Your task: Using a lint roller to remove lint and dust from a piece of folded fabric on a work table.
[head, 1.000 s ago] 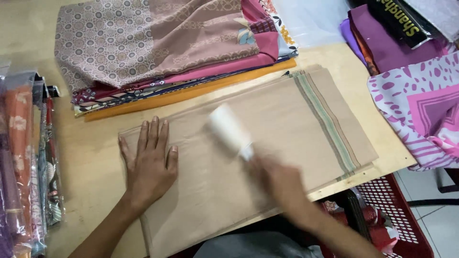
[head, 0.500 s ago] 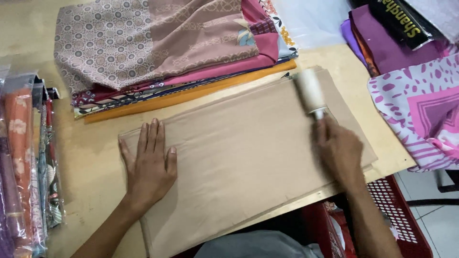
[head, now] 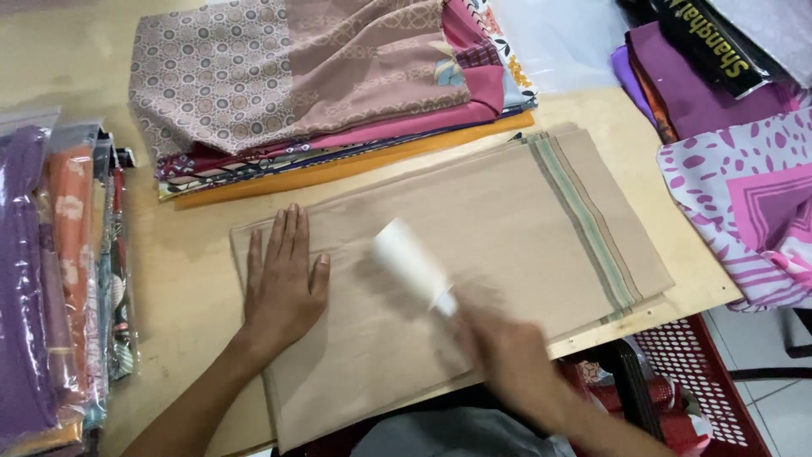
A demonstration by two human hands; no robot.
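Note:
A folded beige cloth [head: 507, 211] with a striped green border near its right end lies flat on the wooden table [head: 76, 68]. My left hand [head: 283, 283] rests palm down, fingers spread, on the cloth's left part. My right hand [head: 507, 355], blurred by motion, grips the handle of a white lint roller [head: 410, 262]. The roller's head lies on the middle of the cloth, just right of my left hand.
A stack of folded patterned fabrics [head: 313, 85] lies behind the cloth. Bagged fabrics [head: 59, 271] stand along the left edge. Purple and pink printed cloths [head: 736, 186] pile up at the right. A red plastic basket [head: 702, 381] sits below the table's front right corner.
My right hand swept the lint roller from the cloth's right end back leftward to the middle. My left hand stayed flat on the cloth.

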